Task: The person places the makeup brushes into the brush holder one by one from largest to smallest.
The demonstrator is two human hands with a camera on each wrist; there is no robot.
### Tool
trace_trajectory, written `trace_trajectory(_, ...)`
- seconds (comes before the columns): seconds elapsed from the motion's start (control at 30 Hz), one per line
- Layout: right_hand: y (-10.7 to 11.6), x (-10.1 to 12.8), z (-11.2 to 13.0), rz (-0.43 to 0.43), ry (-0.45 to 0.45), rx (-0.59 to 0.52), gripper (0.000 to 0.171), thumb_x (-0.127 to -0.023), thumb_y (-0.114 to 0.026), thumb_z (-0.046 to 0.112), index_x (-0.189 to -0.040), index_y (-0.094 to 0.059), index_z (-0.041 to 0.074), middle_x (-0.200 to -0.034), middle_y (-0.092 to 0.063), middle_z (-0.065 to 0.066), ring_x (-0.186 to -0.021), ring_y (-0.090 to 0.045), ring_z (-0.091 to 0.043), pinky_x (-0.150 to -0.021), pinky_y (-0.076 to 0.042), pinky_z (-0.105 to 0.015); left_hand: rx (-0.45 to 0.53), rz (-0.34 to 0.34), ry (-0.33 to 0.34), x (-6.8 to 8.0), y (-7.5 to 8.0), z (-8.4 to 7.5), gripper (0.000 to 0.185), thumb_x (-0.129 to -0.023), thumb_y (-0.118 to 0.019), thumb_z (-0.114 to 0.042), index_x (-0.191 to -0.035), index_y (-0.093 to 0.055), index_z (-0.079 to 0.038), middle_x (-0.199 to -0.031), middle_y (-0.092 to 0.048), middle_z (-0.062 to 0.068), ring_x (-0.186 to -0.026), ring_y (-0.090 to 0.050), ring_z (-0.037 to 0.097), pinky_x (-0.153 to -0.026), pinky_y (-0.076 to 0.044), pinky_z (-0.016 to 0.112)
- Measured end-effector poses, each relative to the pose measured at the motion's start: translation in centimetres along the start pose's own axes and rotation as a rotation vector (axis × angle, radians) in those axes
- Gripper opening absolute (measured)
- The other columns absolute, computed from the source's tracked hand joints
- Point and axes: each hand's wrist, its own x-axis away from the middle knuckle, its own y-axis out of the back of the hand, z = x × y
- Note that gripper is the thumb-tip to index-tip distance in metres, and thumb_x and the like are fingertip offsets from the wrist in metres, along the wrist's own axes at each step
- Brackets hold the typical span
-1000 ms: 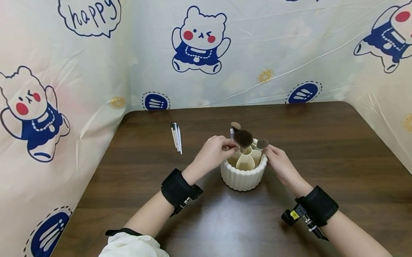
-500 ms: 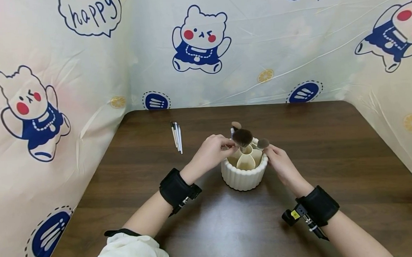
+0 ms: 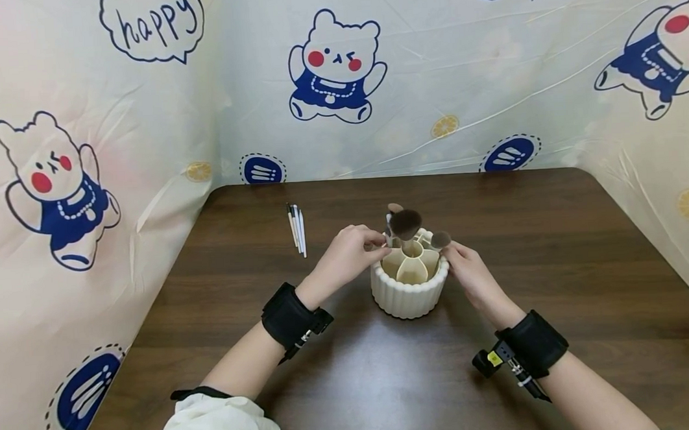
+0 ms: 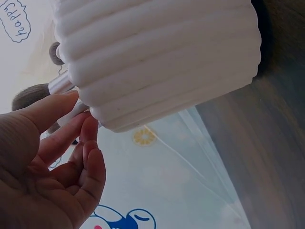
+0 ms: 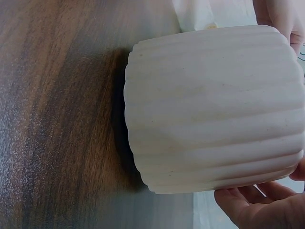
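A white ribbed brush holder (image 3: 410, 299) with cream dividers stands upright on the table, with makeup brushes in it. My left hand (image 3: 349, 250) is at its left rim. In the left wrist view, the thumb and index finger pinch a pale makeup brush handle (image 4: 73, 113), partly hidden by the fingers. A large dark fluffy brush (image 3: 406, 224) rises beside those fingertips. My right hand (image 3: 473, 276) grips the holder's right side near the rim, with the thumb (image 5: 229, 202) against its wall. A greyish brush head (image 3: 440, 240) shows just above the right fingertips.
Several slim white sticks with dark ends, like thin brushes (image 3: 296, 230), lie at the back left of the brown wooden table (image 3: 526, 231). A patterned cloth backdrop (image 3: 407, 75) surrounds the table's back and sides.
My left hand has shifted slightly left, and the large dark brush now stands a little higher and clear of the fingers. The right hand and the holder have hardly moved.
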Motion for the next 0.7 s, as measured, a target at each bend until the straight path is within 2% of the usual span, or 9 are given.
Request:
trace_trajectory(0.37,0.1,0.0,-0.05,0.022,-0.018,0.022,0.048,-0.101,-0.031,0.025,-0.139,-0.043,-0.003,-0.131,-0.048,-0.012,-0.102,-0.048,0.005,-0.093,-0.04,-0.018,-0.006,-0.02,0.03,0.41,0.18,0.63,0.018,-0.089,-0.067,-0.024,-0.093,-0.075,-0.008,-0.086,-0.073,0.004,-0.083,-0.063,0.019,-0.082,-0.047,0.034)
trace_trajectory(0.57,0.05,0.04,0.02,0.02,-0.019,0.022,0.047,-0.101,-0.032,0.024,-0.138,-0.044,-0.003,-0.129,-0.047,-0.015,-0.098,-0.048,0.005,-0.09,-0.041,-0.016,-0.01,-0.013,0.034,0.58,0.15,0.96,0.016,-0.088,-0.068,-0.023,-0.088,-0.075,-0.009,-0.084,-0.072,0.004,-0.08,-0.062,0.019,-0.082,-0.046,0.035)
trace_trajectory(0.7,0.06,0.05,0.04,0.021,-0.013,0.022,0.047,-0.101,-0.032,0.023,-0.137,-0.044,-0.003,-0.125,-0.048,-0.014,-0.097,-0.048,0.005,-0.09,-0.041,-0.016,0.015,-0.016,0.069,0.86,0.16,0.99,0.019,-0.088,-0.068,-0.024,-0.093,-0.075,-0.008,-0.088,-0.072,0.005,-0.084,-0.062,0.019,-0.081,-0.047,0.035)
